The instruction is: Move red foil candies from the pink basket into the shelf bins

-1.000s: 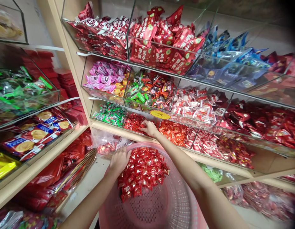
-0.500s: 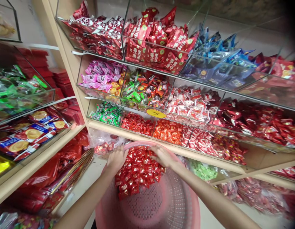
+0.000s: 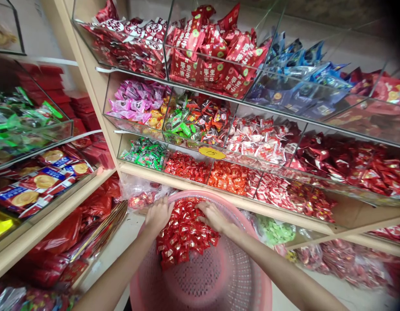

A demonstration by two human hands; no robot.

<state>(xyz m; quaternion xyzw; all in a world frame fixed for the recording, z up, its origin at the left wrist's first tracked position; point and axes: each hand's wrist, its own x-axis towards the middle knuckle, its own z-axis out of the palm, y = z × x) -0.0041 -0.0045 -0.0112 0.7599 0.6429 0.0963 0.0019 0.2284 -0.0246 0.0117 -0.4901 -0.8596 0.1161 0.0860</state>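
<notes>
- Gripping pink basket by rim with left hand.
- Resting right hand on red candies, heaped at basket's far side; fingers bent, hold unclear.
- Probably light, firm, slippery-wrapped; best scooped from top.

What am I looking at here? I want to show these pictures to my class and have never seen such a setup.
There is no machine: these are a person's two bare hands. One camera, worn on the head, takes every picture, looking forward and down. The left hand grips the rim of a pink basket. Inside lies a heap of small red packets, perhaps sweets. The right hand is at the heap, fingers curled; whether it holds any is unclear. Beyond, wooden shelves carry more packets, including green ones and blue ones, and a yellow tag reads 15.
</notes>
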